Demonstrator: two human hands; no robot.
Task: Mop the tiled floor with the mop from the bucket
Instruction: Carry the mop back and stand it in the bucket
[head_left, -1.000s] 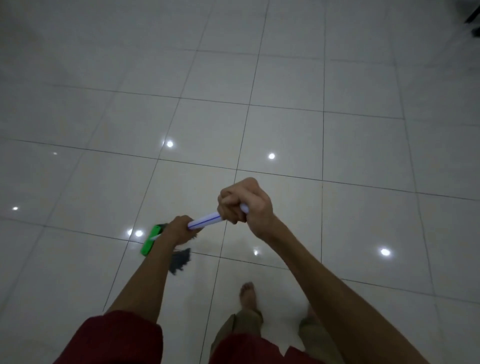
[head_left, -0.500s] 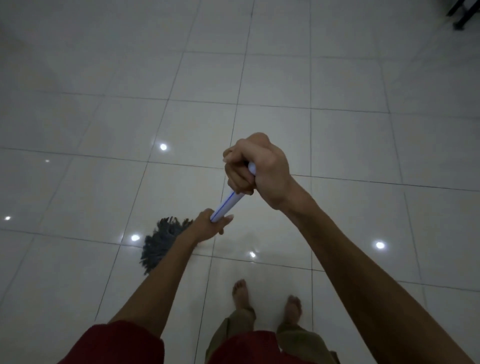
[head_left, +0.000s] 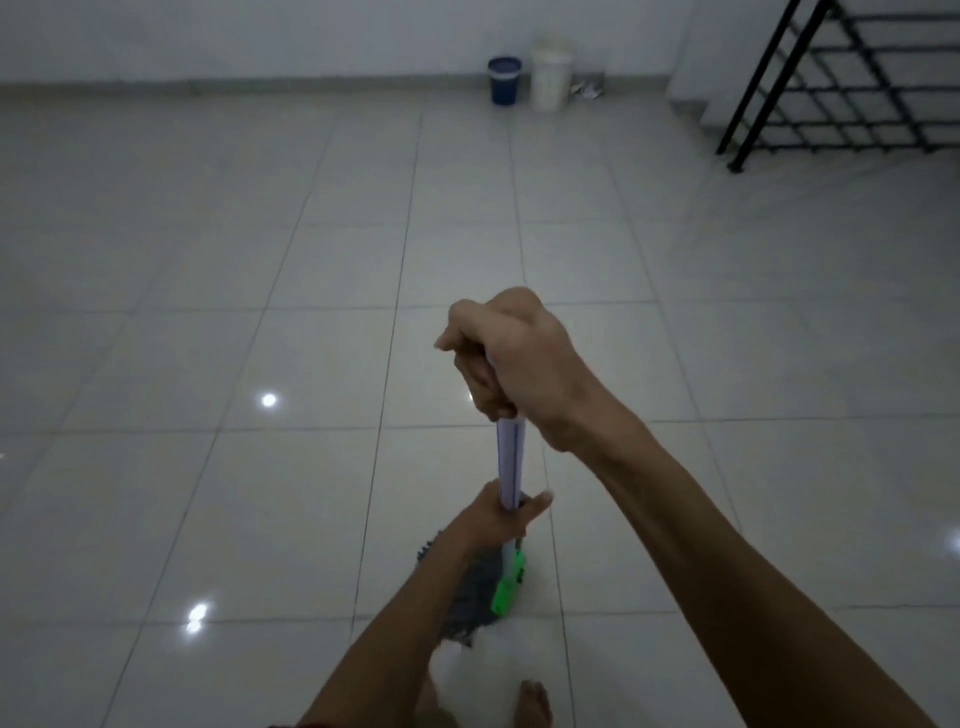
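Tiled floor (head_left: 208, 260): pale, glossy, open all the way to the far wall. Wet or dry cannot be told.

Mop (head_left: 509, 462): the pale handle runs almost straight away from the camera. The grey string head (head_left: 465, 597) lies on the near floor, just ahead of a bare foot (head_left: 535, 701), with the green clamp (head_left: 509, 582) on its right.

Right hand (head_left: 511, 358): fist wrapped round the upper handle.

Left hand (head_left: 501, 512): fingers curled round the handle just above the clamp.

Step, as judged: mid-stroke. It goes best with the strings flat on the tile, the lower hand steering, the upper hand driving, and passes overlapping.

Counts:
- One mop, with two hands on it.
- Two buckets at the far wall: blue bucket (head_left: 504, 80) and white bucket (head_left: 550, 78). Which one served the mop cannot be told.
- One black railing (head_left: 831, 78), far right.
- One foot showing.
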